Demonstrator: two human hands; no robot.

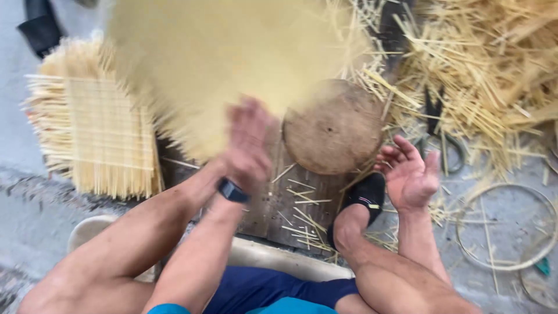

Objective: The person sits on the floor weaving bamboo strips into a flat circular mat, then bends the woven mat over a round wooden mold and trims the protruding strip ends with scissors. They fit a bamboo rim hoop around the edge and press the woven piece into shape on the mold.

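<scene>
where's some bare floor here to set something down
Bare grey floor lies left of the woven mat stack, and inside the big wire ring at right. It is crowded top right under the straw pile. The plank between the hands is littered with slivers.

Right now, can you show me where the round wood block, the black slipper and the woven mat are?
round wood block [334, 131], head view, middle of its top.
black slipper [367, 193], head view, its strap.
woven mat [102, 136], head view, its centre weave.
</scene>
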